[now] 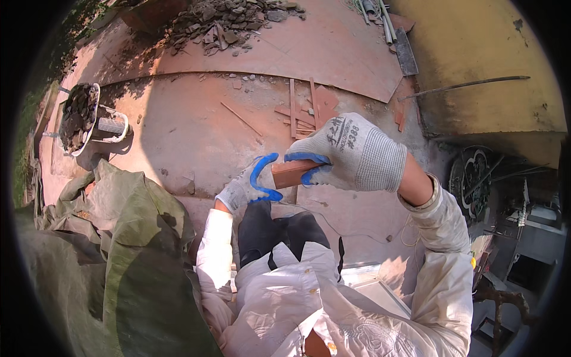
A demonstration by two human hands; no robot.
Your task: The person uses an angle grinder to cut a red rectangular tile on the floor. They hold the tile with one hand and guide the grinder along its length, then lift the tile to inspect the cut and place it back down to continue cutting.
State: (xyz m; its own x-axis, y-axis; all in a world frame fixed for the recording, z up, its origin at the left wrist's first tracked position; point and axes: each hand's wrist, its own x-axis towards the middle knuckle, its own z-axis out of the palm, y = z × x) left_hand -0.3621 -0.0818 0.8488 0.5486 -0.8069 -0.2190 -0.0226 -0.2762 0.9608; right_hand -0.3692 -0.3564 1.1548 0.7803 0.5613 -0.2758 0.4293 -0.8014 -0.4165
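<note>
A small reddish-brown block [291,173], like a piece of brick or tile, is held between two gloved hands above a reddish paved surface [196,128]. The right hand [351,153] is covered by a grey knitted glove with blue coated fingertips, and its fingers are closed over the right end of the block from above. The left hand [250,183] wears the same kind of glove; its fingers are curved and only partly closed, and the blue fingertips touch the left end of the block. It cannot be told how firmly the left hand grips it.

Both arms are dressed in pale sleeves, and a pale buttoned shirt [291,297] is seen at the lower edge. Dark trousers are visible just below the hands.

On the left, a crumpled green tarpaulin [113,250] is spread on the ground. Further left, a white bucket [83,116] filled with dark rubble is lying near a second small container [113,126]. At the top, a heap of broken stones [226,21] is seen. Thin wooden strips [300,110] are scattered on the surface behind the hands. On the right, a yellowish wall [476,53] and dark metal parts [476,175] are found.
</note>
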